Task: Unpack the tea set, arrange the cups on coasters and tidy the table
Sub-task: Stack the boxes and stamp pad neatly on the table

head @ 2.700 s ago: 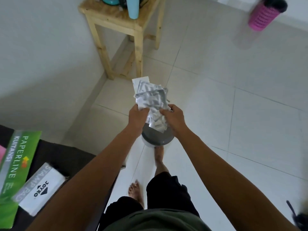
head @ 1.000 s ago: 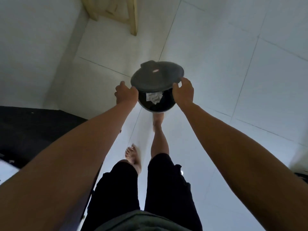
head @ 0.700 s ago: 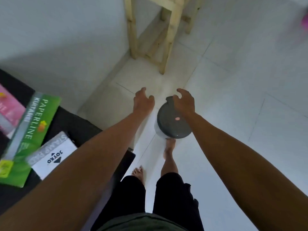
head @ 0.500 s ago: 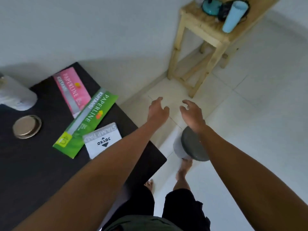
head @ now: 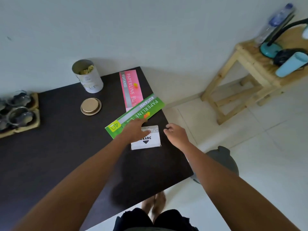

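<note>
Glass cups sit on wooden coasters at the left edge of the dark table. A white stamp pad box lies near the table's right edge, beside a green Paperline booklet and a pink Paperline booklet. My left hand hovers flat over the box and the green booklet's edge, fingers apart, holding nothing. My right hand is open just right of the box, above the table edge. An open tin stands at the back, its gold lid lying in front.
A grey-lidded bin stands on the white tiled floor right of the table. A wooden stool at the right carries a bottle, a lamp base and a light blue tumbler. The wall runs behind the table.
The wrappers went into the bin and its lid shut. My view then swung left from the bin to the table, and both empty hands moved over the stamp pad box.
</note>
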